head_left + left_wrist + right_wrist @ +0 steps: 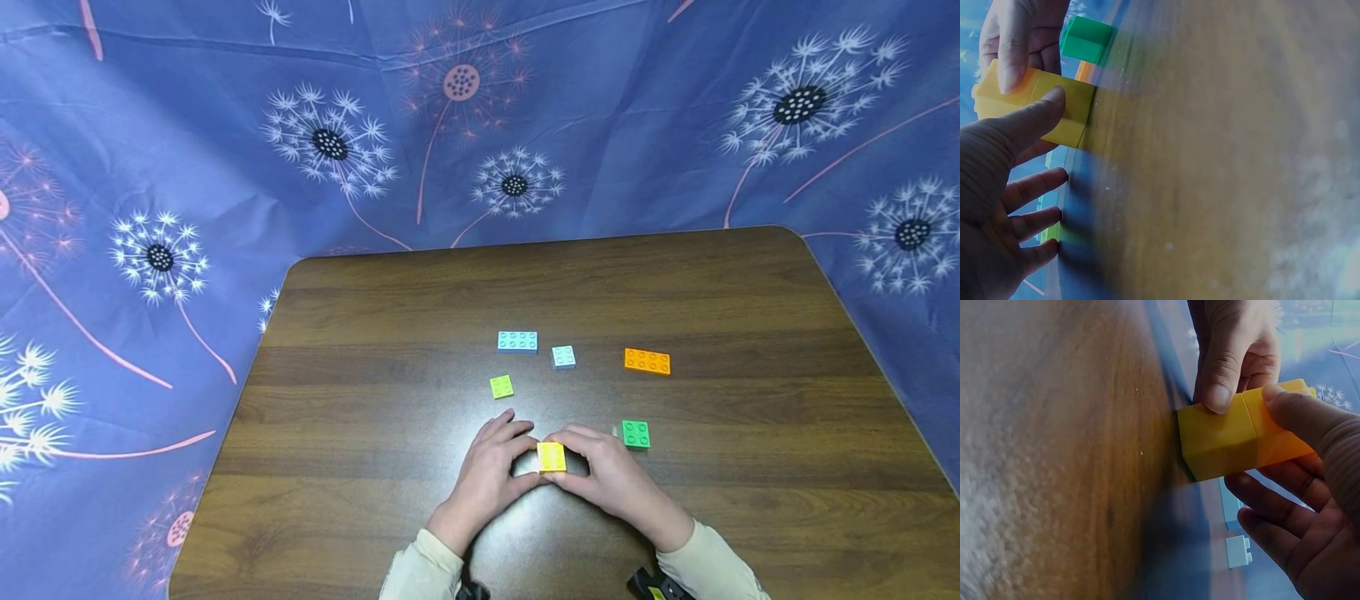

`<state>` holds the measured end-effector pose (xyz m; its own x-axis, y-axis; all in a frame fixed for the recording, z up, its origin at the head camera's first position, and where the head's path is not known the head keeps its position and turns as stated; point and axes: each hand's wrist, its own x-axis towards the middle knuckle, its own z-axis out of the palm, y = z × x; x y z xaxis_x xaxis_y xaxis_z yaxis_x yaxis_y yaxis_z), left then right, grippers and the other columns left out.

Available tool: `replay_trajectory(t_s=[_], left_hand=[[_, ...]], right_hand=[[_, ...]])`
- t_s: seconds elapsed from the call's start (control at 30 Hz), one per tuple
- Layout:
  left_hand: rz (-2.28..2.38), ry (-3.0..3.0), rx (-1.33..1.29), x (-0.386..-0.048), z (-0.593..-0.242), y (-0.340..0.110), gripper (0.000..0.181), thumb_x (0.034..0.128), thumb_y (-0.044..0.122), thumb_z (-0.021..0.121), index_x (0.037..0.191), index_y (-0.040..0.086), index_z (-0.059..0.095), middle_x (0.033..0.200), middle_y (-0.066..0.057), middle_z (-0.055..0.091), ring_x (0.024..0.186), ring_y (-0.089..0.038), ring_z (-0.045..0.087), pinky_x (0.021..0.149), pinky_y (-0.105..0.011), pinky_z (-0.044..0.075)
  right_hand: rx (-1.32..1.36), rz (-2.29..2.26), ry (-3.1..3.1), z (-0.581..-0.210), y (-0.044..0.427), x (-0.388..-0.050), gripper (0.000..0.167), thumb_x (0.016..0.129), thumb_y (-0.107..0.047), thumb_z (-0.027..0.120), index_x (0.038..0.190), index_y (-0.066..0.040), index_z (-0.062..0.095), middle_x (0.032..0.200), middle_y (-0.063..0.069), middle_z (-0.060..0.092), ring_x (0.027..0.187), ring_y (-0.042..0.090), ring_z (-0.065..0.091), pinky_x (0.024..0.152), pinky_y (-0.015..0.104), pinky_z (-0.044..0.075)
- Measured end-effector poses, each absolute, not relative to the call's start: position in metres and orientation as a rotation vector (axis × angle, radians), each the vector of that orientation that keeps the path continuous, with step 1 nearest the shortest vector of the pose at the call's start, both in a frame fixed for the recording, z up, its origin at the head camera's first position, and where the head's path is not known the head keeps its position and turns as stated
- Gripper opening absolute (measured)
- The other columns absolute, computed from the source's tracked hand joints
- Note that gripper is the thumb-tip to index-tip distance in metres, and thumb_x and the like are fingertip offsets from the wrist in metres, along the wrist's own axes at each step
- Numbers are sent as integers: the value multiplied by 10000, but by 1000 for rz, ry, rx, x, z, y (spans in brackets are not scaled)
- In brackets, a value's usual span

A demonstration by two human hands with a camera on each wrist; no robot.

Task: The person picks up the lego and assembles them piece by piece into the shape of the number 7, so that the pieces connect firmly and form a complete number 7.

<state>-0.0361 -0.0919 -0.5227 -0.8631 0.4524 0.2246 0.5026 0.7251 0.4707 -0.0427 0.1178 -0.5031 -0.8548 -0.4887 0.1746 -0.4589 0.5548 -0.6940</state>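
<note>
Two yellow toy building bricks stand stacked on the tabletop near its front, with studs on top. The upper yellow brick (pixel 551 457) hides the lower one in the head view. A seam between them shows in both wrist views. My left hand (pixel 489 468) pinches the lower yellow brick (pixel 1213 440), its thumb on the near side and its other fingers spread out. My right hand (pixel 613 473) pinches the upper brick between thumb and fingers. Just right of the right hand lies a green brick (pixel 635 434).
Farther back on the wooden table (pixel 360 400) lie a lime brick (pixel 502 387), a long blue brick (pixel 517 342), a small light blue brick (pixel 563 357) and a long orange brick (pixel 647 362). A blue dandelion-print cloth (pixel 600 100) hangs behind the table.
</note>
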Motion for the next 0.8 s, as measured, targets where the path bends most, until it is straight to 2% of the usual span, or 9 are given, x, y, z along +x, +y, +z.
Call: replay_trajectory(t_s=[0.3, 0.8], left_hand=[[-804, -2834, -790, -37, -522, -92, 370, 766, 406, 795, 1064, 199, 722, 1252, -34, 634, 1311, -305, 466, 1088, -479, 348], [-903, -2821, -801, -35, -521, -89, 431, 794, 455, 770, 1129, 194, 698, 1280, 7, 626, 1322, -286, 457, 1078, -522, 346]], right_hand=[[-899, -1227, 2783, -505, 116, -43, 322, 766, -273, 833, 1050, -201, 699, 978, -157, 644, 895, 42, 600, 779, 346, 536], [-852, -1193, 2768, -504, 117, -41, 342, 778, -290, 823, 1082, -188, 702, 1015, -131, 657, 916, 58, 603, 802, 361, 537]])
